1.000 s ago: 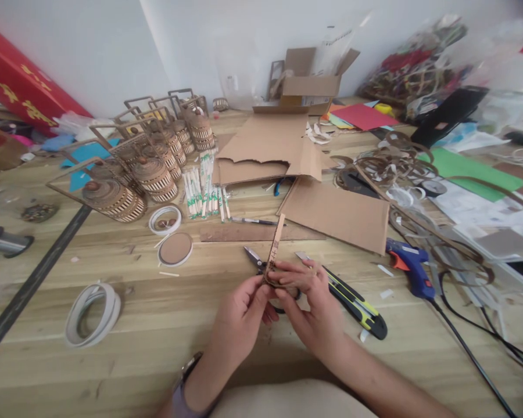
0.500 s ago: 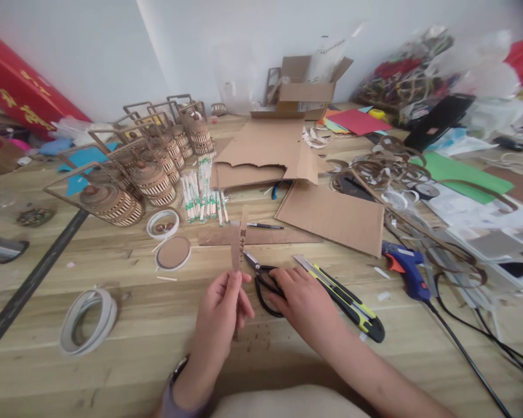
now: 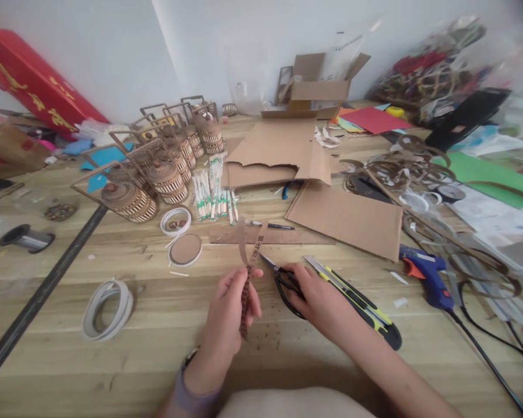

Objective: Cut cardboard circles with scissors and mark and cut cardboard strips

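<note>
In my left hand (image 3: 232,310) thin brown cardboard strips are pinched between thumb and fingers. A ridged, corrugated strip (image 3: 244,307) runs down along the palm. Above the thumb the upper ends part in a V; the right one is a paper strip (image 3: 257,244) with black printed characters. Just right of it, black-handled scissors (image 3: 273,267) lie low over the table, tips toward the strips. My right hand (image 3: 318,293) is closed on their handles; the fingertips are partly hidden. Close by on the right lies a yellow-and-black box cutter (image 3: 353,299).
Cardboard pieces (image 3: 344,217) and a pen (image 3: 272,225) lie ahead. Lidded woven baskets (image 3: 168,180) stand at back left, beside wrapped sticks (image 3: 213,194). White tape rings (image 3: 107,310) are at left. A blue glue gun (image 3: 429,278) with its cord and tangled brown strips (image 3: 422,168) occupy the right.
The strips' upper ends have spread apart, and the ridged strip now faces me. My right hand stays at the scissors. The whole view has shifted slightly left.
</note>
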Motion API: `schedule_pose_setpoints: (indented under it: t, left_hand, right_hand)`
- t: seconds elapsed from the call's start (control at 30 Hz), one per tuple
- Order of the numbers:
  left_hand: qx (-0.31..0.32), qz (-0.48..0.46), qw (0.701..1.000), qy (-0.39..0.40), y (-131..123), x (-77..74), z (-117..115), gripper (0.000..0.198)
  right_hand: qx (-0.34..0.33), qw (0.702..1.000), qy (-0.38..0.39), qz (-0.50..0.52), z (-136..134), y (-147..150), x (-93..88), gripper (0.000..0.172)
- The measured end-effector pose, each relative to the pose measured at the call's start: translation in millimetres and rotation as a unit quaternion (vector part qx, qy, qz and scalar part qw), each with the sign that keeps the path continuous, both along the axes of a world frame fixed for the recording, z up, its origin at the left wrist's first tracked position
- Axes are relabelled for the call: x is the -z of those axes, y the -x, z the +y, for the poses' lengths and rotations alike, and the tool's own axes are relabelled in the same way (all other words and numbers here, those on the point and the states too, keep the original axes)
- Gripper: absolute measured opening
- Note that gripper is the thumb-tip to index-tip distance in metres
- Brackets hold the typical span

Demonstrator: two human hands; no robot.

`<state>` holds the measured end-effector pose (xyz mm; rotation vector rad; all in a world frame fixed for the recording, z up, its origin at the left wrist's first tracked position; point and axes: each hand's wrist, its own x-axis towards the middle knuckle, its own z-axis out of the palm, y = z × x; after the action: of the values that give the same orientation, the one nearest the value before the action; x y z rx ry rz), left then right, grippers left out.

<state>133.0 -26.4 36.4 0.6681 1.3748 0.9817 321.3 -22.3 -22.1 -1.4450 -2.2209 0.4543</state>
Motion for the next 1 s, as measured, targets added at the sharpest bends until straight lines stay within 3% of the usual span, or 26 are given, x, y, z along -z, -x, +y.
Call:
schedule_pose_setpoints:
  t: [0.17,0.4,0.63,1.0]
  left_hand:
    - [-0.009,-0.007,1.000,-0.003,1.5,-0.6,1.5,0.064]
    - [-0.017,0.034,0.999,-0.010,-0.2,-0.1,2.2,0.063]
    - [-0.019,0.078,0.996,-0.037,1.7,2.5,2.7,0.063]
    - [-0.016,0.091,0.995,-0.048,4.0,7.4,1.4,0.060]
  right_hand:
    - [0.013,0.996,0.032,0.083,0.2,-7.2,-16.9,0.042]
    - [-0.013,0.998,0.026,0.060,-6.8,-8.9,-37.2,0.064]
    - [-0.008,0.999,-0.050,-0.015,-13.3,-5.8,-40.5,0.063]
    - [-0.002,0.990,-0.125,-0.069,-13.5,-4.9,-40.5,0.040]
